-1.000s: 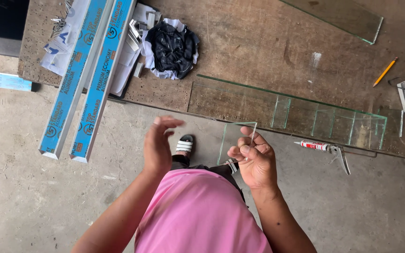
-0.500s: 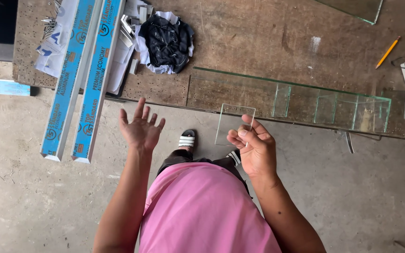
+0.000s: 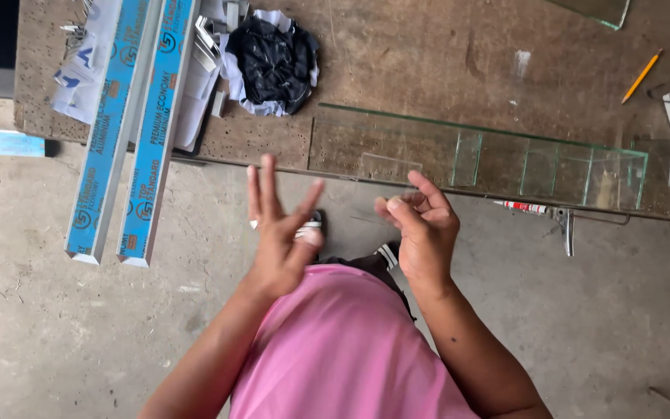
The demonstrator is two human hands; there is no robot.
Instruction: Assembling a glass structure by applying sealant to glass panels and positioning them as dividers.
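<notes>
My right hand (image 3: 420, 225) is pinching a small glass pane (image 3: 385, 174) by its edge; my left hand (image 3: 281, 233) is hovering spread and empty. Firm edge-only grip advised.

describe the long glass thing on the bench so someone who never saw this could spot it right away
Start at the brown wooden workbench across the top of the view. Along its near edge, just beyond the person's right hand, lies a long, low glass box split by clear dividers into a row of compartments. It is the only see-through, green-edged thing there, unlike the blue-wrapped bars and black bag to its left.
</notes>
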